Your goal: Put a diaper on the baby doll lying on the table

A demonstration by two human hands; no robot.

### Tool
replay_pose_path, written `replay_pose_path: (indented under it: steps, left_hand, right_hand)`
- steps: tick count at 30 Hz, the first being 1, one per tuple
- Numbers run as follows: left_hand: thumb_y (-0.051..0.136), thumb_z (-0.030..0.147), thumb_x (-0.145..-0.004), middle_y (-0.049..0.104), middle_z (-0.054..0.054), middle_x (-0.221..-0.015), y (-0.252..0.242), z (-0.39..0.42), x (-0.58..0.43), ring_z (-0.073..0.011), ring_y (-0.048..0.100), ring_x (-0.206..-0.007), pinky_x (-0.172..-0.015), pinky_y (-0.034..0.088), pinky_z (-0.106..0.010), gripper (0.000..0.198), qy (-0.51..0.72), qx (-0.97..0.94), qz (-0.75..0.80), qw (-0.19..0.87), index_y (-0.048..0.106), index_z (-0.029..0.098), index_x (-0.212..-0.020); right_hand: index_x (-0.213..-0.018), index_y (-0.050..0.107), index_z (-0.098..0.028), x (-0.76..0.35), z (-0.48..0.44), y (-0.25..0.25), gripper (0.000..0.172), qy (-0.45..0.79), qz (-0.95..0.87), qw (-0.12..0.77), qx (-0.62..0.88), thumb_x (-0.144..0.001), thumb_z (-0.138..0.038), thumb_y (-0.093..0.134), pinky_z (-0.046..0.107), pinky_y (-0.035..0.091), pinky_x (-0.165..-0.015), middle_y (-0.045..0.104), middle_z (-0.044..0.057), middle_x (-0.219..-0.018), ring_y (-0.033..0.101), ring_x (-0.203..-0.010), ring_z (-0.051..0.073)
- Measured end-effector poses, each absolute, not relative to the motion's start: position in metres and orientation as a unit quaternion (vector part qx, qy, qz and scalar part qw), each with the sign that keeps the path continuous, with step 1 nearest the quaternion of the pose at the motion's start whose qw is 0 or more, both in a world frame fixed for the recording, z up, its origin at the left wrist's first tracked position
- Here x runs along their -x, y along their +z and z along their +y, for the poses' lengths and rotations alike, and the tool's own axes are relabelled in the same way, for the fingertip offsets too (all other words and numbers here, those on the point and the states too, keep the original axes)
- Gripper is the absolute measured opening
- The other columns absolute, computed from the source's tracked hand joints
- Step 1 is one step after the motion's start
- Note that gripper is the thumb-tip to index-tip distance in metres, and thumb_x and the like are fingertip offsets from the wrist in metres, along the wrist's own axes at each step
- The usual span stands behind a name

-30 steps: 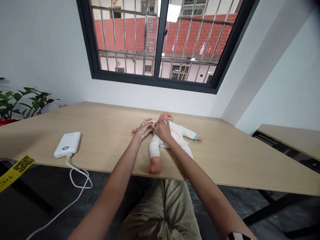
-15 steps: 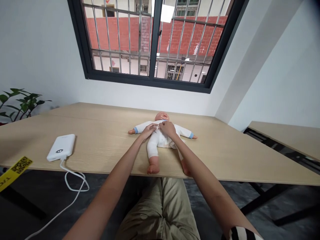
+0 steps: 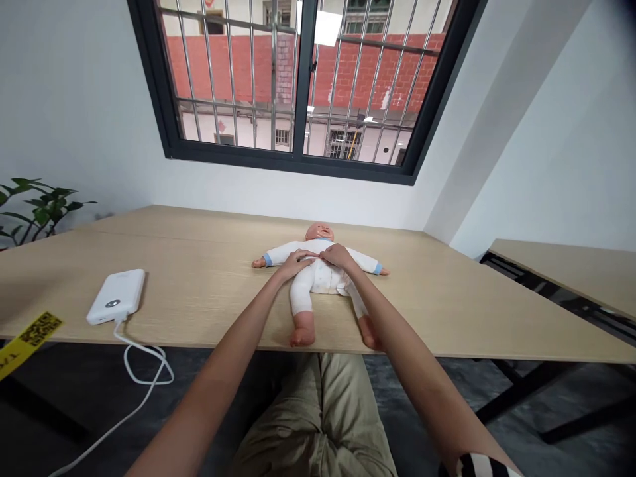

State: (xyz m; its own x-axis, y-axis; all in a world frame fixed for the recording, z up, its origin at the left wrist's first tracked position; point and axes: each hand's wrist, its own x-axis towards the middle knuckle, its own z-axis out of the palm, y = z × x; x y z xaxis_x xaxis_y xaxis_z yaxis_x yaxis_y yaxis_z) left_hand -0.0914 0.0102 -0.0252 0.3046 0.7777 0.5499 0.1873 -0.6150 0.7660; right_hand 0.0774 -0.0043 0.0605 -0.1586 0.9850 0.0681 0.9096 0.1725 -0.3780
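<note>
A baby doll (image 3: 301, 298) lies on its back on the table, head toward the window and arms spread. It wears a white top with blue cuffs, and a white diaper (image 3: 325, 281) sits around its hips. My left hand (image 3: 297, 264) rests at the doll's waist, fingers stretched across the diaper's upper edge. Beside it, my right hand (image 3: 338, 256) is closed, its fingertips pinched at the diaper's upper edge; what exactly they grip is partly hidden. My right forearm covers part of the doll's leg on that side.
The wooden table (image 3: 199, 265) reaches back to the wall below a barred window (image 3: 298, 159). At left lie a white power bank (image 3: 118, 295) with a cable hanging over the edge, a yellow tag (image 3: 30, 341) and a plant (image 3: 42, 205). Another table (image 3: 561, 268) stands at right.
Both hands have moved slightly down toward the diaper's upper edge. My left fingers lie flatter across the doll's waist. The view has shifted a little.
</note>
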Motion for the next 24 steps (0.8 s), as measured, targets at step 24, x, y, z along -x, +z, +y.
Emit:
replay_pose_path:
  steps: [24]
  left_hand:
    - [0.036, 0.042, -0.099, 0.051, 0.001, -0.145, 0.005, -0.023, 0.074, -0.0231, 0.027, -0.145, -0.119, 0.015, -0.050, 0.041, 0.323, -0.824, 0.444, 0.138, 0.062, 0.031, -0.129]
  right_hand:
    - [-0.092, 0.075, -0.020, -0.156, 0.009, -0.014, 0.023, 0.261, -0.702, 0.515, 0.416, -0.077, -0.033, 0.064, 0.039, 0.043, -0.103, 0.071, 0.010, -0.110, 0.060, -0.112, 0.023]
